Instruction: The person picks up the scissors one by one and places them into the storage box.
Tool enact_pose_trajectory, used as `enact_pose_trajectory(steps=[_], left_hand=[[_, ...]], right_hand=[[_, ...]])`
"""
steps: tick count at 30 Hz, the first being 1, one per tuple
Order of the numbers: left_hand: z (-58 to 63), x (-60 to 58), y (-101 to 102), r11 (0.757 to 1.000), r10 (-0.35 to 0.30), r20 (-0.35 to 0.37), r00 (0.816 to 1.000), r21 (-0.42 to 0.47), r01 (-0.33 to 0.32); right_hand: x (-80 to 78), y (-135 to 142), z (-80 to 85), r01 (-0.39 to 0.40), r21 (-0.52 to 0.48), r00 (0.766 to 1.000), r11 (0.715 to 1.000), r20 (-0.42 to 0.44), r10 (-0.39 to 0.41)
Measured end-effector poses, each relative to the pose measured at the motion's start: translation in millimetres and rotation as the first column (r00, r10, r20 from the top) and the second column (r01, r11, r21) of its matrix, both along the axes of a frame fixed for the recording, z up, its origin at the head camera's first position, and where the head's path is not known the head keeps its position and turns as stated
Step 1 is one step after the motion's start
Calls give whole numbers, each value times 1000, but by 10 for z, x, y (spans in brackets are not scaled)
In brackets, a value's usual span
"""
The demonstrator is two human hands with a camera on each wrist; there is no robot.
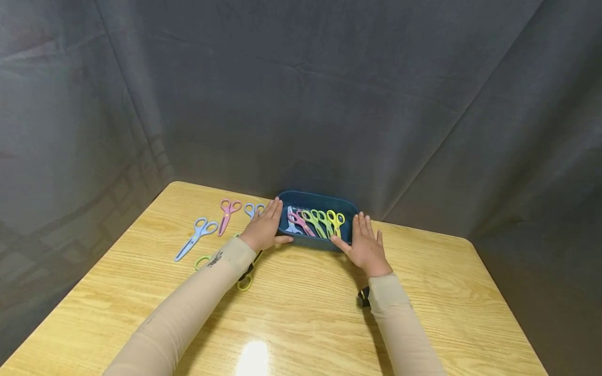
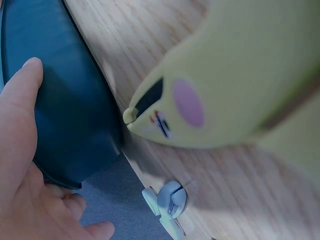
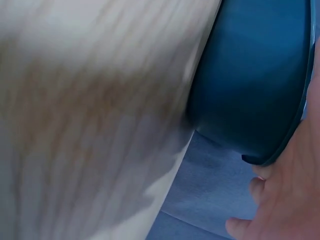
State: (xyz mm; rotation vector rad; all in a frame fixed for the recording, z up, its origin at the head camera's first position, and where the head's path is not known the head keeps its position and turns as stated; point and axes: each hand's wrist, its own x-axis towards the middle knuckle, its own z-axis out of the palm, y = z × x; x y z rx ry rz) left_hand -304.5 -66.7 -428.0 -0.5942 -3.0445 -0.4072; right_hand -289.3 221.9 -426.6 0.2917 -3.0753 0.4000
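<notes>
A dark blue plastic bin (image 1: pixel 316 197) stands at the table's far edge. In it lie several scissors: blue, pink scissors (image 1: pixel 301 221), green and yellow scissors (image 1: pixel 336 219). My left hand (image 1: pixel 264 228) holds the bin's left end, the thumb on the front wall. My right hand (image 1: pixel 367 247) holds the right end, its thumb at the front rim. In the left wrist view, fingertips reach under the rim of the bin (image 2: pixel 75 110). The right wrist view shows the bin (image 3: pixel 250 70) with fingers beneath its rim; part of that hand is cut off.
Left of the bin lie pink scissors (image 1: pixel 228 214), blue scissors (image 1: pixel 199 233) and another blue pair (image 1: pixel 251 207). Yellow-green scissors (image 2: pixel 215 105) lie under the left forearm, partly hidden in the head view. A grey curtain (image 1: pixel 301 104) hangs behind the wooden table (image 1: pixel 310 313).
</notes>
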Motion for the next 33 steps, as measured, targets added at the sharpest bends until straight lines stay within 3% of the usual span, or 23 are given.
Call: enact_pose_trajectory(steps=[8,17,25,33], left_hand=[[19,33,-8,1000,-12,-10,1000,1,12],[31,27,-2,999,12,-14,1000,-34,-12],[111,59,-9,995,50,-7,999,-87,-50],[179,86,-244,992,93,4,996,-84,-92]], right_hand=[[-6,-10,38,-8,41,1000,999,28,7],[-6,-35,89,12,61,998,998,64,-15],[-42,-34,83,12,72,997,997,79,-18],[-55,-29,94,12,62,997,998,74,-16]])
